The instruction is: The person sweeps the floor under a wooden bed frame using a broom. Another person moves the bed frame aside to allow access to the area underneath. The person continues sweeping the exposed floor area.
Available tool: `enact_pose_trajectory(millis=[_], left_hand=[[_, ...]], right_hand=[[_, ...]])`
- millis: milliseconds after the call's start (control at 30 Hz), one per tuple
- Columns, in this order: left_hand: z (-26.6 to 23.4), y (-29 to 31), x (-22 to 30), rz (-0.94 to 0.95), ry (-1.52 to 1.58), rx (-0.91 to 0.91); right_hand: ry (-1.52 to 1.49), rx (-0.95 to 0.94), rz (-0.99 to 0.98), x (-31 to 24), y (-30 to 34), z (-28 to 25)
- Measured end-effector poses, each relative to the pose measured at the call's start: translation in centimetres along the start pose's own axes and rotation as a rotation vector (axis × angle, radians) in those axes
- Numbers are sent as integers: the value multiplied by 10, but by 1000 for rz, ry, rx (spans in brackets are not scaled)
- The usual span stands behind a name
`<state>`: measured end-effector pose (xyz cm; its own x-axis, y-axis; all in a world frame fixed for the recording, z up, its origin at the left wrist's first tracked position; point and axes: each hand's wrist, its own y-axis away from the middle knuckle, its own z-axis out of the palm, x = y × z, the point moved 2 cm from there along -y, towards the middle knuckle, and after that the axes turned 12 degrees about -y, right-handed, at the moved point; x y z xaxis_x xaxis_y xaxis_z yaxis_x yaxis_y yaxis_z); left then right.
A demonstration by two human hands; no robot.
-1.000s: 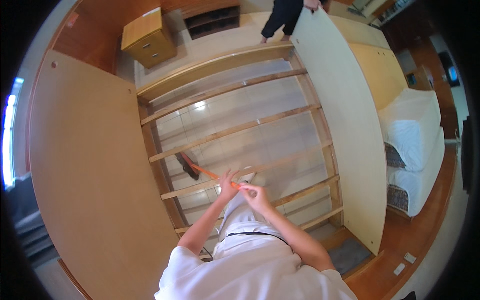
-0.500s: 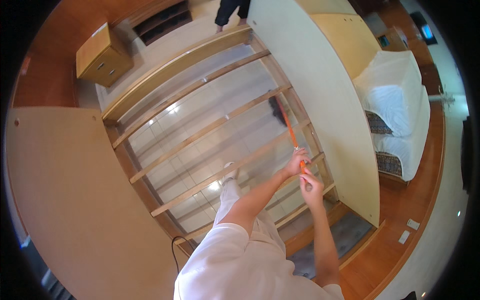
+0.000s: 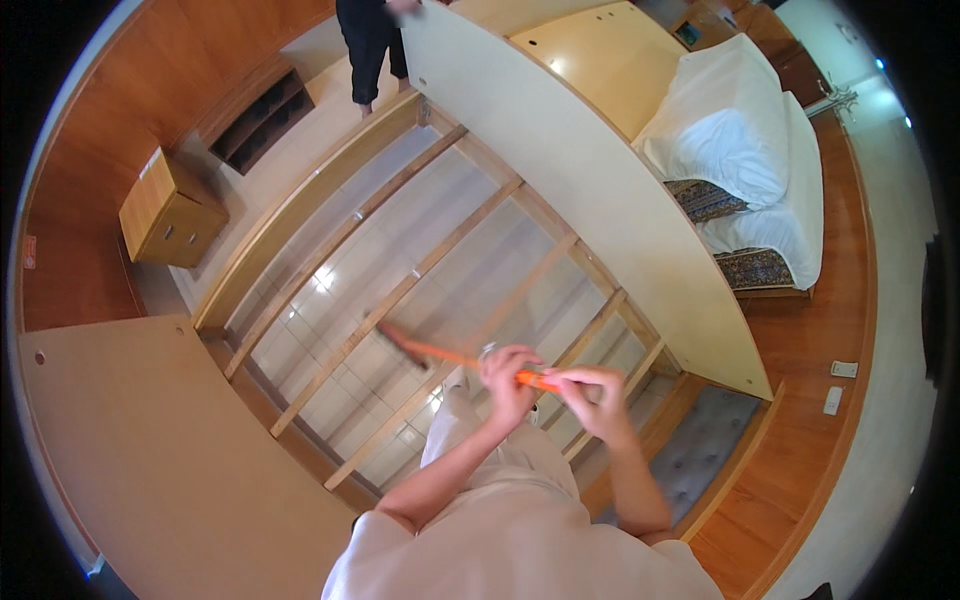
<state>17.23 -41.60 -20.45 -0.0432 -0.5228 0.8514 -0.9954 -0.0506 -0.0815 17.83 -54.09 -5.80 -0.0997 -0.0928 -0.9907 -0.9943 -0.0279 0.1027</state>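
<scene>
Both hands close around the orange handle of a broom. The left hand (image 3: 508,382) sits lower on the handle, its fingers bent over it; the right hand (image 3: 598,398) curls around the upper end, thumb and fingers drawn in. Both are slightly blurred.

The broom (image 3: 460,358) has a thin, bright orange handle and a long, narrow, dark reddish-brown head, smeared by motion. It slants down to the left from the hands, crossing over a slat, with its head over the middle of the bed frame, close to the next slat beyond. Whether the bristles touch the floor cannot be told.

The forearms rise from the near edge with elbows bent and spread, the hands meeting in front of the waist. The wearer's legs stand within the frame.

Around them, wooden slats (image 3: 355,325) span the frame above a glossy, pale tiled floor (image 3: 330,375). A flat board (image 3: 150,450) lies to the left; a paler board (image 3: 600,190) runs along the right side. A second person (image 3: 372,50) in dark trousers stands at its far end, one hand at its corner. Farther out are a wooden cabinet (image 3: 185,225) at far left, white-covered bedding (image 3: 730,140) at far right, and a grey buttoned pad (image 3: 705,440) at near right.
</scene>
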Motion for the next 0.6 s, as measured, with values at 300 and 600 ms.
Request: enact_pose_trajectory(millis=[300,600], left_hand=[[57,17,-104,-48,-37,-120],[158,-93,-71,251,441,-215]], right_hand=[[-17,88,179,95,0,16],[331,307,-160,102,-47,-3]])
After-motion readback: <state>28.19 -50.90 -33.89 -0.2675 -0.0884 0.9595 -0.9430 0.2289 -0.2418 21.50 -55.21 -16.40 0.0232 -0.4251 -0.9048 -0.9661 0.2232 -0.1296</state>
